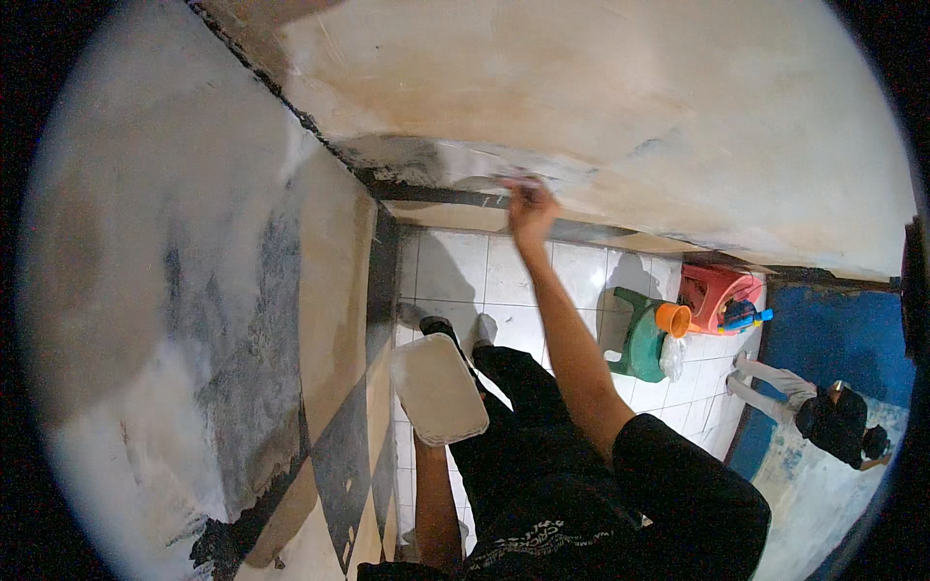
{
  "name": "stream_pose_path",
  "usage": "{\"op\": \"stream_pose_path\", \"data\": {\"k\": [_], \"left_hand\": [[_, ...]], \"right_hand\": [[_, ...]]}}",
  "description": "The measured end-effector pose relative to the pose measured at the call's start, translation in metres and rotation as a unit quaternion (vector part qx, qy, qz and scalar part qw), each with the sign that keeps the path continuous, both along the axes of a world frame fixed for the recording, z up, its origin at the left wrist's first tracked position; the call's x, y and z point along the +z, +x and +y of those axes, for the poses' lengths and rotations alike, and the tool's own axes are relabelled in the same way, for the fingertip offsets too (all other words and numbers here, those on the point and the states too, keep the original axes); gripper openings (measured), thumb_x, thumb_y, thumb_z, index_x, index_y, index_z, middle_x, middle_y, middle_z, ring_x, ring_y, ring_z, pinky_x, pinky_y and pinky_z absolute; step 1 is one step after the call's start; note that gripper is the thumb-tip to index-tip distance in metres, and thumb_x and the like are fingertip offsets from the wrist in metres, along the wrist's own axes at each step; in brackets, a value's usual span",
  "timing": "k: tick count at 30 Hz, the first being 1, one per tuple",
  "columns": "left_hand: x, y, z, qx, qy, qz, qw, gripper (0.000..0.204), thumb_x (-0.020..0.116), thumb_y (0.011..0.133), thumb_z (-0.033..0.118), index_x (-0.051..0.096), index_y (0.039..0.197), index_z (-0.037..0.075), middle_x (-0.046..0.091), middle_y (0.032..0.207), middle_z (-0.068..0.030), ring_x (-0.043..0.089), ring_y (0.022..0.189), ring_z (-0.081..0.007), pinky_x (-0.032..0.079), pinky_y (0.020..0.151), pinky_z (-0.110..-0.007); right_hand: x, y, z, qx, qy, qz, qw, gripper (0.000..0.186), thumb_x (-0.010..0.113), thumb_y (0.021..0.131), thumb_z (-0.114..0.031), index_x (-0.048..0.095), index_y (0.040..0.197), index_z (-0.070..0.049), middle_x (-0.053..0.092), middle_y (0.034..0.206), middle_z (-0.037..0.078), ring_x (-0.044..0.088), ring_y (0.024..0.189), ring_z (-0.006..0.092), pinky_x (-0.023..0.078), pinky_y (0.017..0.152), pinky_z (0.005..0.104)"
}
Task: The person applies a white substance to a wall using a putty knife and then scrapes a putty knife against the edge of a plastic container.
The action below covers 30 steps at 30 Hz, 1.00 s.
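Observation:
My right hand (531,205), raised at the wall (639,116) ahead, is closed round a small tool, blurred and mostly covered by my fingers, at a smudged grey band of patchy plaster. My left hand (431,443) holds a pale, rounded rectangular tray (436,385) low in front of my dark clothing, its fingers mostly hidden beneath it. Beside the tray, on my left, is a second wall (242,320) with grey stained patches and a checkered lower part.
White floor tiles (446,261) carry a green stool (635,344), a pink stool (707,286), an orange bucket (673,317), a blue item (751,318) and a white bag (671,358). At right, another person (823,416) in a dark top works at a blue-and-white wall (833,339).

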<state>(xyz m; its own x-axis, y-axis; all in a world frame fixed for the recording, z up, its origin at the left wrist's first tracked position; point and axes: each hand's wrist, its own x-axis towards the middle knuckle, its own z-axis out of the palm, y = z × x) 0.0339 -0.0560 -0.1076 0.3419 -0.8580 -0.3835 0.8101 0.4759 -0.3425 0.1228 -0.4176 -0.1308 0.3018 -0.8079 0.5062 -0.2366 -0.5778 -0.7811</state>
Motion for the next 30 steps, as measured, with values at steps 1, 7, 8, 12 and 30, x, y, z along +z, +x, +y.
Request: {"op": "stream_pose_path", "data": {"k": [1, 7, 8, 12, 30], "left_hand": [[-0.001, 0.000, 0.002, 0.002, -0.001, 0.000, 1.000, 0.078, 0.048, 0.081, 0.062, 0.031, 0.139, 0.011, 0.039, 0.135, -0.0216, 0.045, 0.116, -0.0446, 0.033, 0.093, -0.067], [-0.001, -0.004, 0.002, -0.005, -0.003, -0.001, 1.000, 0.079, 0.048, 0.081, 0.062, 0.031, 0.139, 0.011, 0.039, 0.135, -0.0219, 0.045, 0.116, -0.0453, 0.033, 0.093, -0.068], [0.000, -0.006, 0.001, -0.007, -0.004, -0.001, 1.000, 0.079, 0.048, 0.081, 0.062, 0.031, 0.139, 0.011, 0.039, 0.135, -0.0220, 0.045, 0.116, -0.0454, 0.033, 0.093, -0.068], [-0.001, -0.009, -0.006, -0.020, -0.041, -0.004, 0.999, 0.080, 0.048, 0.081, 0.062, 0.029, 0.139, 0.012, 0.037, 0.137, -0.0224, 0.044, 0.117, -0.0460, 0.031, 0.094, -0.069], [-0.007, -0.025, -0.019, -0.023, -0.071, 0.002, 0.997, 0.074, 0.046, 0.086, 0.056, 0.027, 0.140, 0.009, 0.034, 0.137, -0.0246, 0.041, 0.120, -0.0431, 0.029, 0.097, -0.068]], "right_hand": [[0.002, -0.021, -0.017, 0.011, 0.021, -0.069, 0.997, 0.008, 0.057, 0.080, 0.002, 0.065, 0.083, -0.001, 0.067, 0.080, 0.011, 0.064, 0.073, 0.0198, 0.050, 0.070, 0.0299], [0.022, -0.161, -0.035, -0.127, 0.131, -0.016, 0.983, 0.015, 0.063, 0.084, -0.013, 0.066, 0.084, 0.002, 0.067, 0.084, 0.011, 0.062, 0.076, 0.0170, 0.049, 0.071, 0.0293], [-0.001, -0.176, -0.041, -0.075, 0.115, -0.002, 0.991, 0.014, 0.063, 0.084, -0.013, 0.067, 0.084, 0.001, 0.067, 0.085, 0.011, 0.062, 0.076, 0.0177, 0.050, 0.071, 0.0299], [0.001, -0.145, -0.022, 0.022, 0.038, 0.047, 0.998, 0.008, 0.065, 0.080, -0.006, 0.065, 0.077, 0.002, 0.053, 0.062, 0.005, 0.046, 0.058, 0.0100, 0.040, 0.055, 0.0237], [-0.036, -0.094, 0.075, 0.086, 0.611, -0.425, 0.663, 0.027, 0.060, 0.089, -0.026, 0.056, 0.101, -0.002, 0.062, 0.095, 0.008, 0.058, 0.090, 0.0187, 0.050, 0.081, 0.0359]]}}
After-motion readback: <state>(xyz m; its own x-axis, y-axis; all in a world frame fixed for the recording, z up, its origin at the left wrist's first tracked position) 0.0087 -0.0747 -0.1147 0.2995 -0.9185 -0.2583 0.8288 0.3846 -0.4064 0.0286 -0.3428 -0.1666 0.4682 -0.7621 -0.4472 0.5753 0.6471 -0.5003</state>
